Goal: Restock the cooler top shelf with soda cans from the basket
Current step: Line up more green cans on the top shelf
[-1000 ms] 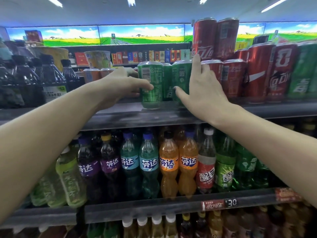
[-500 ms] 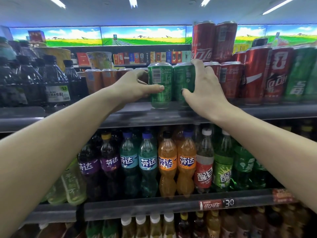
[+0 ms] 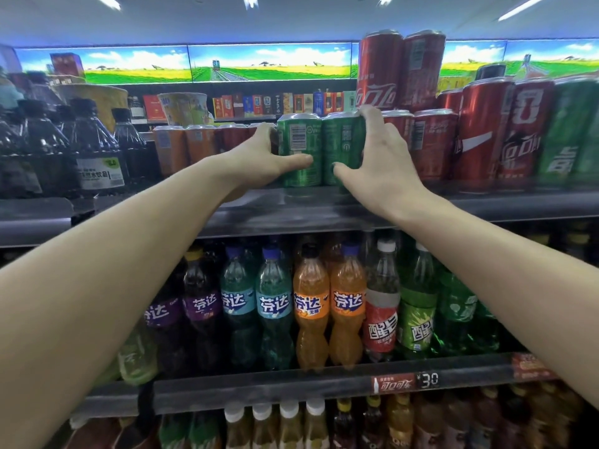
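**Top shelf: two green cans held side by side**

Two green soda cans stand upright and touching on the top shelf (image 3: 324, 209), near its front edge; the left green can (image 3: 299, 147) shows a barcode panel toward the camera; the right green can (image 3: 342, 147) stands just beside the short red cans (image 3: 431, 144) to its right

The left hand (image 3: 259, 163) grips the left green can, thumb across its front and fingers wrapped behind its left side; the right hand (image 3: 379, 157) grips the right green can, thumb on its lower front and fingers curled over its upper right side

Two tall red cans (image 3: 400, 69) are stacked on the short red cans; orange cans (image 3: 183, 147) stand left of the left hand; dark bottles (image 3: 97, 150) fill the far left of the shelf; the lower shelf (image 3: 291, 387) carries coloured soda bottles (image 3: 311, 306) and a price tag (image 3: 406, 382); the basket is not in view
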`<state>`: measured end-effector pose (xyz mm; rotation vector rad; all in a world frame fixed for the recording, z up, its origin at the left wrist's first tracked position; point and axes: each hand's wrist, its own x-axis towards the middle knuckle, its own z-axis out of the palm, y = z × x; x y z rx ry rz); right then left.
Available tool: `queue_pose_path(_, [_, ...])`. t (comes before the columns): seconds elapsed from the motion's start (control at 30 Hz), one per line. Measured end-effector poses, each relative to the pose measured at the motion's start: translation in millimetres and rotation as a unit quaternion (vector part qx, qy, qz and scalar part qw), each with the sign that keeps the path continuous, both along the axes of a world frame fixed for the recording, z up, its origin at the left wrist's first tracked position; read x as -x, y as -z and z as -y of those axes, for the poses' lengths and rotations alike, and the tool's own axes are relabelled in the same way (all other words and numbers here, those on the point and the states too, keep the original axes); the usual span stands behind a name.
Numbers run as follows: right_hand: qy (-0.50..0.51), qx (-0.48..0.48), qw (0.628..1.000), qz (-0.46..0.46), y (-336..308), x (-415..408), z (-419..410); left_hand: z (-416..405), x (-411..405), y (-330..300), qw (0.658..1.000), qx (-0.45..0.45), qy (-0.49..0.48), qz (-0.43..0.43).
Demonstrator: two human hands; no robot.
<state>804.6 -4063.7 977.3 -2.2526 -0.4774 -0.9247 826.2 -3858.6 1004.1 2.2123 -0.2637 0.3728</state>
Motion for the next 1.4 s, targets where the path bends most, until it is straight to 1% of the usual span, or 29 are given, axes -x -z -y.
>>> queue_pose_path(0.07, [-0.001, -0.005, 1.0, 0.002, -1, -2, -1, 2, -2, -1, 0.999, -0.009, 0.016, -0.033])
queue_pose_path(0.13, [0.004, 0.002, 1.0, 0.007, -2, -5, -1, 5, -4, -4, 0.998, -0.023, 0.025, -0.046])
queue_pose_path(0.33, [0.011, 0.012, 1.0, 0.016, -2, -9, 1, 0, -12, 0, 0.999, -0.028, 0.024, -0.028])
queue_pose_path(0.43, [0.008, 0.011, 1.0, 0.017, -2, -8, 0, -2, -9, 0, 0.999, -0.025, 0.023, -0.034])
queue_pose_path(0.57, [0.004, 0.009, 1.0, 0.016, -1, -7, 0, 0, -7, 0, 0.998, -0.057, -0.008, -0.027])
queue_pose_path(0.73, [0.01, 0.013, 1.0, -0.004, -2, -4, -2, 4, -8, 3, 0.998, -0.063, -0.01, 0.003])
queue_pose_path(0.87, [0.002, 0.01, 1.0, -0.016, -2, 0, 1, 5, -4, 3, 0.995, -0.083, -0.047, 0.016])
queue_pose_path(0.93, [-0.006, -0.005, 1.0, -0.003, 1, 5, 4, 4, 5, 2, 0.993, -0.096, -0.064, 0.017])
queue_pose_path(1.0, [-0.012, -0.015, 0.999, 0.042, 6, 12, 6, 6, 15, 1, 0.989, -0.122, -0.08, 0.036])
queue_pose_path(1.07, [-0.023, -0.026, 0.995, 0.093, 15, 23, 8, 11, 31, 6, 0.978, -0.156, -0.109, 0.09])
queue_pose_path(1.13, [-0.045, -0.043, 0.99, 0.129, 29, 35, 10, 15, 47, 21, 0.958, -0.156, -0.136, 0.198])
queue_pose_path(1.2, [-0.075, -0.058, 0.986, 0.137, 50, 46, 12, 21, 69, 46, 0.926, -0.133, -0.146, 0.322])
queue_pose_path(1.23, [-0.092, -0.066, 0.985, 0.132, 63, 51, 13, 24, 77, 63, 0.91, -0.124, -0.148, 0.366])
queue_pose_path(1.27, [-0.105, -0.074, 0.984, 0.121, 79, 55, 15, 29, 85, 83, 0.901, -0.119, -0.148, 0.39])
queue_pose_path(1.3, [-0.116, -0.081, 0.985, 0.103, 96, 60, 16, 33, 92, 107, 0.902, -0.117, -0.147, 0.388])
queue_pose_path(1.33, [-0.125, -0.086, 0.985, 0.077, 115, 64, 17, 38, 98, 132, 0.911, -0.118, -0.141, 0.368])
queue_pose_path(1.4, [-0.142, -0.089, 0.986, 0.008, 159, 71, 19, 47, 108, 187, 0.938, -0.127, -0.118, 0.301])
